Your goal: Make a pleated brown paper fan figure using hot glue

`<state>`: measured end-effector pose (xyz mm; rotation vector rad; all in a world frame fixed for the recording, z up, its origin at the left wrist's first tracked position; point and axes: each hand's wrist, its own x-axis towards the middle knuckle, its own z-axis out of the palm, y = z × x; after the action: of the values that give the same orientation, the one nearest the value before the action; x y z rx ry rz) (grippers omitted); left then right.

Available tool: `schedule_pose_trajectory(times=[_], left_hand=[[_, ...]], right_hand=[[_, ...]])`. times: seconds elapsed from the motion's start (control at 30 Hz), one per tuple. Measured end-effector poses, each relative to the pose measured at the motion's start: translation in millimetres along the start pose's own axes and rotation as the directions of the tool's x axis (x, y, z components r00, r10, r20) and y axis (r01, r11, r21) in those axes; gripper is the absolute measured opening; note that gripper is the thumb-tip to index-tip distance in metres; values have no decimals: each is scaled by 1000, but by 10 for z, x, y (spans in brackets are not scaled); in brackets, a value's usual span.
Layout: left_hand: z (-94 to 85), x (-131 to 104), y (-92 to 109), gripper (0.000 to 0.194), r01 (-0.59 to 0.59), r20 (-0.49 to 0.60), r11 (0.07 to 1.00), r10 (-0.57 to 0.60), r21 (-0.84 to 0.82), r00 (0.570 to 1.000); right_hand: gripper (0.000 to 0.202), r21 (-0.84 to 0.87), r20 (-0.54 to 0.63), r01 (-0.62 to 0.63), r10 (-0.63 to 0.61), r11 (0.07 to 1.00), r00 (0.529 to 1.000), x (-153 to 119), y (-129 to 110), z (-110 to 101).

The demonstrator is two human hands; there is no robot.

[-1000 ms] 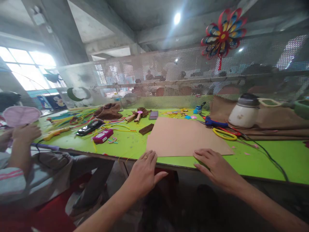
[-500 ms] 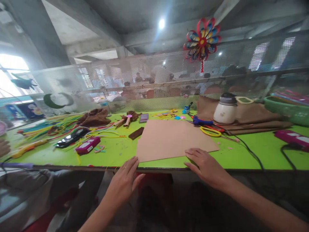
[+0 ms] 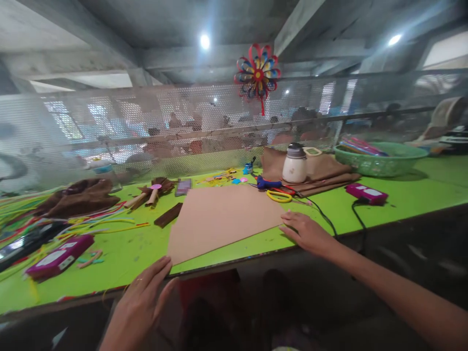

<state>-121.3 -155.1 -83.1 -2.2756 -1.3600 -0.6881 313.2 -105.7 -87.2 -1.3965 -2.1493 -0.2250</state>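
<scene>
A flat tan sheet (image 3: 226, 214) lies on the green table (image 3: 139, 253) in front of me. My left hand (image 3: 146, 292) rests at the table's front edge, its fingertips touching the sheet's near left corner, thumb apart. At the sheet's right corner is my right hand (image 3: 305, 231), fingers stretched out and thumb apart, fingertips on the corner. Neither hand grips anything. Beyond the sheet's right side lie yellow-handled scissors (image 3: 279, 196) and a blue-handled tool (image 3: 268, 184). A dark brown strip (image 3: 168, 215) sits beside its left edge.
Folded brown material (image 3: 325, 168) lies behind a white bottle (image 3: 294, 165). At right are a green basket (image 3: 391, 165) and a corded magenta box (image 3: 366, 193). Another magenta box (image 3: 60, 257), colored strands and brown fabric (image 3: 78, 195) occupy the left. A perforated screen stands behind.
The view has turned to the right, so things sit further left in it. My right hand has shifted along to the sheet's right corner. My left hand stays at the near left corner.
</scene>
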Motion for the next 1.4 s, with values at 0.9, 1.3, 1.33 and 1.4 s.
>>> schedule_pose_trajectory(times=[0.9, 1.3, 1.33, 1.4], left_hand=[[590, 1711, 1312, 29, -320, 193, 862, 418, -393, 888], [636, 1685, 1290, 27, -241, 201, 867, 355, -437, 913], [640, 1688, 1284, 28, -241, 205, 866, 357, -439, 911], [637, 1695, 1275, 29, -241, 216, 864, 363, -441, 906]], right_hand=[[26, -42, -34, -80, 79, 996, 996, 551, 247, -232], [26, -309, 140, -197, 249, 930, 958, 1467, 973, 92], [26, -318, 155, -193, 252, 928, 955, 1492, 1003, 128], [28, -329, 184, -186, 256, 926, 949, 1527, 1046, 208]])
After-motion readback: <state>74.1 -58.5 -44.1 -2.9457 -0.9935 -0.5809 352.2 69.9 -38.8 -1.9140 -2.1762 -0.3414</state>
